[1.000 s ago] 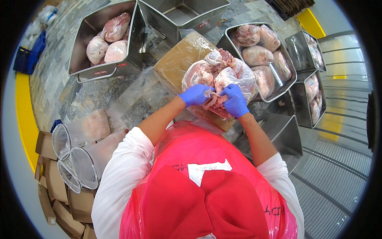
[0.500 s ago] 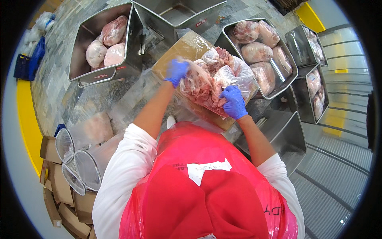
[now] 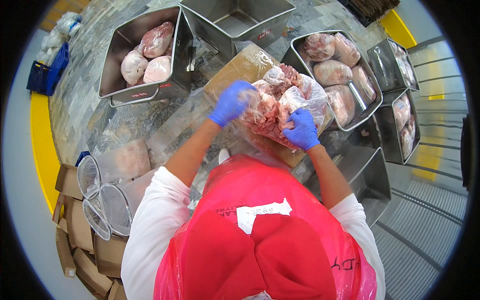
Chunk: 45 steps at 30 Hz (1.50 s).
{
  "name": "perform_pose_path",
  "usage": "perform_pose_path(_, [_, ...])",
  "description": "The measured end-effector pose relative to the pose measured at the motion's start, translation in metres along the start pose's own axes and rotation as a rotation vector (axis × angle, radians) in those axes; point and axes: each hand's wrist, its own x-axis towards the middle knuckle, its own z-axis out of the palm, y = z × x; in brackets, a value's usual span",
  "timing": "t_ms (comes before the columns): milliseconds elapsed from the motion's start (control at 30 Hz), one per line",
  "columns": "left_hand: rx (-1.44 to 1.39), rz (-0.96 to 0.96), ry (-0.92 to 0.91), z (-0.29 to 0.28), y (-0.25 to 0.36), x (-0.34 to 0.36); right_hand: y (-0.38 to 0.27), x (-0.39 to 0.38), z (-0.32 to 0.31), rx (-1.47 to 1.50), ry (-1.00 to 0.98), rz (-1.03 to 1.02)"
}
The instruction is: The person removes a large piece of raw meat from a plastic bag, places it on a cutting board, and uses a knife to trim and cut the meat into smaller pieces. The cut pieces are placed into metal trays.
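A heap of raw meat (image 3: 262, 112) lies on a cardboard box (image 3: 235, 67) in front of me, partly covered with clear plastic film (image 3: 316, 97). My left hand (image 3: 232, 104), in a blue glove, is at the meat's left edge; its fingertips are smeared by motion. On the near right side, my blue-gloved right hand (image 3: 302, 131) has its fingers curled, closed on the film against the meat. Exactly what lies under those fingers is partly hidden.
Metal bins with wrapped meat stand at the left (image 3: 145, 92) and right (image 3: 372, 95). Further metal bins are at the back (image 3: 240, 35) and near right (image 3: 370, 185). Clear plastic-lined hoops (image 3: 115, 210) and flattened cardboard (image 3: 80, 227) lie at lower left.
The whole view has shifted slightly right and down. My left hand has moved a little down and nearer the meat's edge; my right hand stays on the meat's near right side.
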Motion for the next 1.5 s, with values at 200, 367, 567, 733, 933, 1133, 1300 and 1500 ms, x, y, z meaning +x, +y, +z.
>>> perform_pose_path(200, [0.402, 0.298, -0.119, 0.081, 0.008, 0.010, -0.010, 0.021, -0.002, -0.065, -0.113, 0.132])
perform_pose_path(367, [0.499, 0.210, -0.114, 0.098, -0.003, 0.020, -0.024, 0.047, -0.026, -0.060, -0.336, 0.255])
perform_pose_path(567, [0.379, 0.217, 0.022, 0.113, -0.008, 0.016, 0.006, 0.020, -0.013, -0.130, -0.241, 0.395])
perform_pose_path(733, [0.091, 0.154, 0.113, 0.109, -0.021, 0.025, 0.025, -0.003, -0.007, -0.027, -0.079, 0.416])
perform_pose_path(933, [-0.022, 0.139, 0.064, 0.096, -0.010, 0.002, 0.031, -0.008, 0.002, 0.095, 0.100, 0.602])
perform_pose_path(1133, [0.171, 0.204, 0.072, 0.089, 0.013, -0.019, 0.038, -0.012, 0.009, 0.171, 0.252, 0.646])
perform_pose_path(1300, [0.155, 0.063, 0.010, 0.087, 0.017, 0.004, 0.046, -0.019, 0.012, 0.194, 0.256, 0.613])
perform_pose_path(1500, [0.052, -0.239, -0.166, 0.101, 0.025, 0.062, 0.050, -0.025, 0.011, 0.227, 0.260, 0.539])
